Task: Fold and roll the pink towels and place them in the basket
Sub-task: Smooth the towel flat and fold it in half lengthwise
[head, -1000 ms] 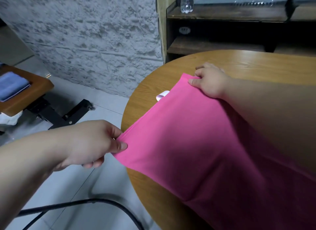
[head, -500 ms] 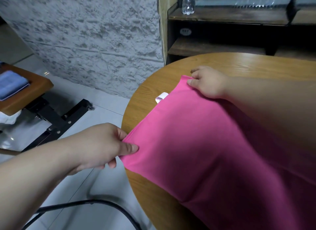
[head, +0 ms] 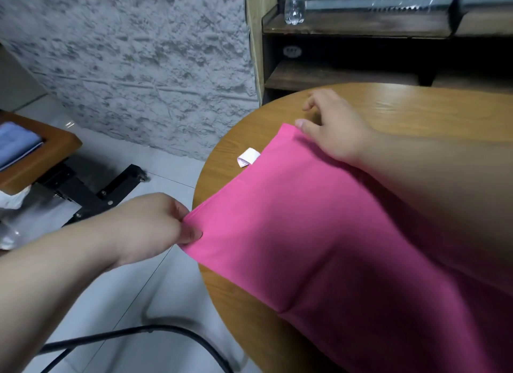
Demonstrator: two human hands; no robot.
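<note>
A pink towel point(head: 319, 234) lies spread over the round wooden table point(head: 416, 103), its left edge reaching the table's rim. A white label point(head: 248, 156) sticks out from that edge. My left hand point(head: 150, 228) pinches the towel's near-left corner just off the table's edge. At the far-left corner is my right hand point(head: 333, 128), with its thumb at the corner and its fingers spread loosely above the wood. My right forearm covers part of the towel. No basket is in view.
A low wooden side table point(head: 41, 161) with a folded blue cloth point(head: 14, 142) stands at the left. Behind the round table is a dark wooden shelf point(head: 347, 73) holding a clear bottle point(head: 294, 6). A black curved tube point(head: 138, 331) crosses the tiled floor below.
My right hand has let go of the far corner and its fingers have spread. My left hand keeps its pinch on the near corner, and the towel lies flatter.
</note>
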